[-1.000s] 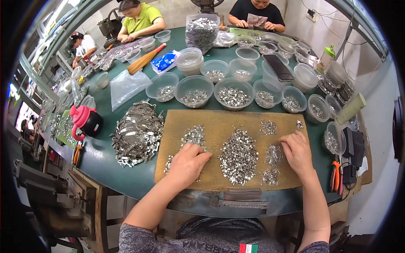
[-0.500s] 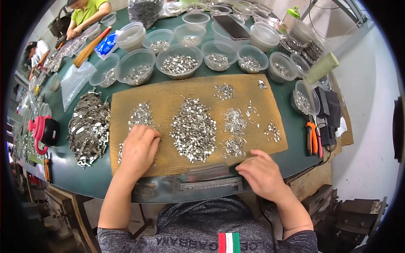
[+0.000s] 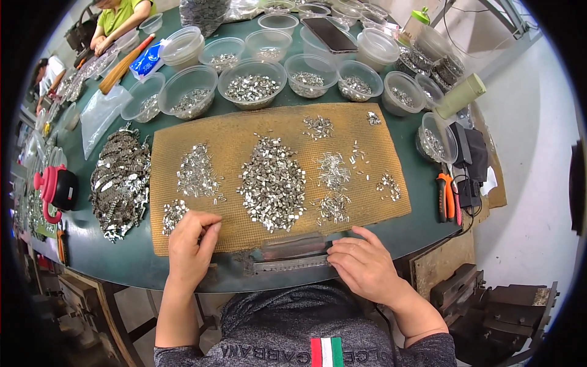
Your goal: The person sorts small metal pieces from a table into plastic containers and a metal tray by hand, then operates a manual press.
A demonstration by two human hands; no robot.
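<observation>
My left hand (image 3: 191, 248) is over the mat's front left, thumb and forefinger pinched together; whatever they hold is too small to make out. Beside it lies a small pile of metal links (image 3: 175, 215), with a looser heap of thin metal pieces (image 3: 197, 171) beyond. My right hand (image 3: 367, 267) rests at the front edge, its bent fingers closed over the right end of a narrow slotted metal strip (image 3: 287, 265). A dark block (image 3: 293, 246) lies just behind the strip. At mid-mat is a big heap of silvery links (image 3: 272, 186); thin pin-like pieces (image 3: 333, 171) lie to its right.
The ribbed tan mat (image 3: 244, 122) lies on a green table (image 3: 122, 263). Tubs of metal parts (image 3: 252, 85) line its far side. Linked metal bands (image 3: 121, 183) are piled left, near a pink-and-black container (image 3: 56, 186). Orange-handled pliers (image 3: 445, 199) lie right.
My left hand has drawn back toward me from the thin-piece heap, uncovering the small link pile. My right hand has slid left onto the strip's end. The whole view has shifted slightly.
</observation>
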